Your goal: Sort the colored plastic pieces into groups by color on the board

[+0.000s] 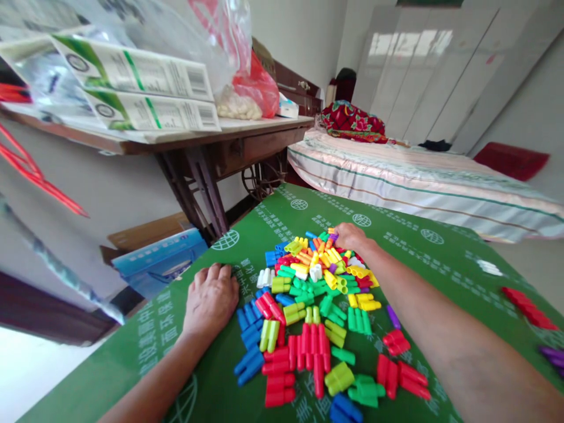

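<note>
A heap of small plastic building pieces [315, 305] in red, blue, green, yellow, white and purple lies on a green printed table cover [432, 258]. My left hand [210, 298] rests knuckles-up on the cover at the heap's left edge, fingers curled under, beside blue pieces [249, 320]; what it holds, if anything, is hidden. My right hand [350, 236] reaches to the heap's far side, fingers closed around a small purple piece [333, 237] there.
A wooden sewing-machine table [207, 141] with boxes and plastic bags stands at the left. A bed with striped bedding [409, 176] lies behind. Loose red pieces [529, 308] and purple pieces [553, 355] sit at the cover's right edge. Cardboard and a blue box [158, 261] lie below.
</note>
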`<state>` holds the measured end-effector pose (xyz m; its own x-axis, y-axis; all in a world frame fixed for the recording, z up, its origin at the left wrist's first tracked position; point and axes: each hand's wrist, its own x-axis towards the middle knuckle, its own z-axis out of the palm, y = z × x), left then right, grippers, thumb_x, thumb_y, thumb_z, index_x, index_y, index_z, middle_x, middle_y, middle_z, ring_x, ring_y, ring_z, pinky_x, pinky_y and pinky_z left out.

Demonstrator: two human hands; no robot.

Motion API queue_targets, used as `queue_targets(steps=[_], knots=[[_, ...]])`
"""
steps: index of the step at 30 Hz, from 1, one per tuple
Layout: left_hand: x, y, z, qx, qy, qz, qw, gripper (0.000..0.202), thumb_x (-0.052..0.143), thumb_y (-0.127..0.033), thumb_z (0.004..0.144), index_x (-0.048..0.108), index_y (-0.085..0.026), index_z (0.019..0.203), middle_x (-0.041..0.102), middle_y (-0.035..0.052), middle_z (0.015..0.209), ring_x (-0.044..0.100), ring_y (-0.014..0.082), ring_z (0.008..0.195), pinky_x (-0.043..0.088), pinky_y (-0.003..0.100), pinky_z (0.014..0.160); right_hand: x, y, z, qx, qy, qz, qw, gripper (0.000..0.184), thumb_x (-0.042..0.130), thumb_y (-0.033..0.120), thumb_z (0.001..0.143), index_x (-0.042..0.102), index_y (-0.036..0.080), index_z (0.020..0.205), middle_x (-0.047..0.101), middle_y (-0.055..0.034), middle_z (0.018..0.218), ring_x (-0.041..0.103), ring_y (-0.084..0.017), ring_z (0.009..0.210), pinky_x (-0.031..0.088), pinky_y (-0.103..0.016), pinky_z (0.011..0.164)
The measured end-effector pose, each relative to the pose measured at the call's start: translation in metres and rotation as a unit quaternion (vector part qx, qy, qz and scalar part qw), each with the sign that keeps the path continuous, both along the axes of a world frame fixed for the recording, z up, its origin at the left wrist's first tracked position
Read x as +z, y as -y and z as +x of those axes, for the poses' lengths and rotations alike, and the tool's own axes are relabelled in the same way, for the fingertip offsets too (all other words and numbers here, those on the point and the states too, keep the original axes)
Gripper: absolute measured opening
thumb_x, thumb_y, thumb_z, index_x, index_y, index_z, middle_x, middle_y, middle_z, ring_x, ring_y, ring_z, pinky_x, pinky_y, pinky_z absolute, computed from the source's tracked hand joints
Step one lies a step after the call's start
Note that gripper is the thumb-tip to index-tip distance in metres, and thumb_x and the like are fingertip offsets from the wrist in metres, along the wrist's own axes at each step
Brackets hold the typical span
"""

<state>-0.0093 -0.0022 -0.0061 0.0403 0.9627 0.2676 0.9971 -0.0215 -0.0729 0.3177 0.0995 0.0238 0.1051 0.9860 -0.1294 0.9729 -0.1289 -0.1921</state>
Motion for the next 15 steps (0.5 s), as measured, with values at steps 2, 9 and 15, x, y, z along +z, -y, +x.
queue_targets(steps=[2,9,15], knots=[[0.001,0.0,0.0,0.001,0.0,-0.001,1.0,0.04,0.027,-0.03,0.09,0.057,-0.014,0.11,0.057,0.013,0.113,0.047,0.0303,0.106,0.042,0.041,0.086,-0.004,-0.001,0.005,-0.004,-0.044,0.02,0.999,0.025,0.071,0.015,0.059,0.072,0.018,0.084,0.071,-0.0071,0.089,0.065,-0.024,0.088,0.049,-0.028,0.072],[0.009,0.001,0.005,0.004,0.014,-0.025,1.0,0.045,0.023,-0.034,0.09,0.056,-0.013,0.111,0.055,0.0144,0.115,0.046,0.032,0.109,0.041,0.042,0.088,0.015,0.022,0.044,0.017,-0.249,0.088,0.964,0.052,0.071,0.015,0.066,0.06,0.013,0.117,0.068,-0.007,0.105,0.065,-0.014,0.086,0.052,-0.024,0.077],[0.013,-0.006,0.002,0.001,0.016,-0.052,0.999,0.047,0.019,-0.038,0.089,0.053,-0.013,0.11,0.054,0.0155,0.117,0.043,0.0331,0.109,0.039,0.043,0.087,0.058,0.11,0.129,0.011,-0.318,0.09,0.944,0.054,0.073,0.009,0.056,0.065,0.012,0.109,0.071,-0.0072,0.093,0.064,-0.018,0.086,0.053,-0.033,0.079]])
